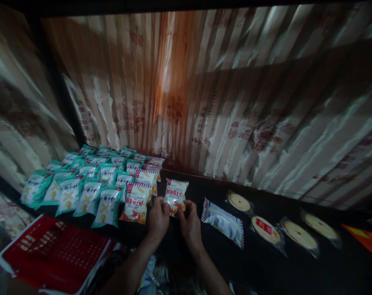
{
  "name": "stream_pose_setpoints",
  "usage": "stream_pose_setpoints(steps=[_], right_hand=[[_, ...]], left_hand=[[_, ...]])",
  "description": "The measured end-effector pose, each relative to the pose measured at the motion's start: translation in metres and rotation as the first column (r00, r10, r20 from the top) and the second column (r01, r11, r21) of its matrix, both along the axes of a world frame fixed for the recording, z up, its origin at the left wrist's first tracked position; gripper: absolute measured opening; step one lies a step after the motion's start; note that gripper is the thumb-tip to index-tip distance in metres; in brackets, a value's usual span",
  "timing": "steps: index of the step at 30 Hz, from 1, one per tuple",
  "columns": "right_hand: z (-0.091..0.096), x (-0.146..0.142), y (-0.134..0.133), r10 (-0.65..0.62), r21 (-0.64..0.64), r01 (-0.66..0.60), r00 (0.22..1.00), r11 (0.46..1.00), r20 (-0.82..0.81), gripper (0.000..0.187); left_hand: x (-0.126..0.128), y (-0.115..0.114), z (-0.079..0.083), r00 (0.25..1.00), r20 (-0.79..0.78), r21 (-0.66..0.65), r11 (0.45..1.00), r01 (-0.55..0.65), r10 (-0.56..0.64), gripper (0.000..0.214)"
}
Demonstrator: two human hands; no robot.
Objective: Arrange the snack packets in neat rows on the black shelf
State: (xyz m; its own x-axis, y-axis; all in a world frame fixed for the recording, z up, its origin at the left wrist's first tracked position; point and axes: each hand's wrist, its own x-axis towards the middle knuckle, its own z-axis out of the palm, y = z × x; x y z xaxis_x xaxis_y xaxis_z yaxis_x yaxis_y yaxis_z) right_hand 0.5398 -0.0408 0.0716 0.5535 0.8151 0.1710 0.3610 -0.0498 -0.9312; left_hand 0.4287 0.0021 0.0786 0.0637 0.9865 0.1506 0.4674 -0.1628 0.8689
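Observation:
Between my two hands is a small white, red and orange snack packet (176, 191), its printed face toward me. My left hand (158, 217) pinches its lower left corner, and my right hand (189, 219) pinches its lower right corner. Just left of it stand several matching snack packets (137, 205) in a column. Beyond them, rows of teal and white snack bags (107, 207) lean back on the black shelf (192, 180). To the right of my right hand, a silvery packet with striped ends (223, 222) lies flat.
Several round pale wrapped cakes (299, 233) lie on the right side of the shelf. An orange packet (366, 239) sits at the far right. A red bag with white edging (53, 250) is below the shelf at left. Pleated printed curtain (204, 102) hangs behind.

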Motion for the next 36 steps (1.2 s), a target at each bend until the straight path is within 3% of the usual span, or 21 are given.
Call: stream_pose_setpoints(steps=[11, 17, 26, 36], right_hand=[[-0.003, 0.008, 0.032, -0.052, -0.011, 0.053, 0.997, 0.999, 0.06, 0.022], [-0.01, 0.007, 0.048, -0.058, 0.019, 0.056, 0.992, 0.998, 0.114, 0.03], [-0.017, 0.008, 0.072, -0.069, 0.112, 0.043, 0.968, 0.993, 0.24, 0.031], [-0.026, 0.02, 0.099, 0.003, 0.073, -0.025, 0.959, 0.997, 0.282, 0.035]], left_hand=[[0.019, 0.024, 0.003, 0.985, 0.172, -0.082, 0.996, 0.034, -0.02, 0.033], [0.026, 0.036, -0.005, 0.976, 0.218, -0.068, 0.997, 0.029, -0.014, 0.038], [0.035, 0.059, -0.01, 0.976, 0.217, 0.014, 1.0, 0.01, -0.012, 0.039], [0.047, 0.083, -0.015, 0.993, 0.113, 0.13, 0.99, -0.051, 0.036, 0.036]])
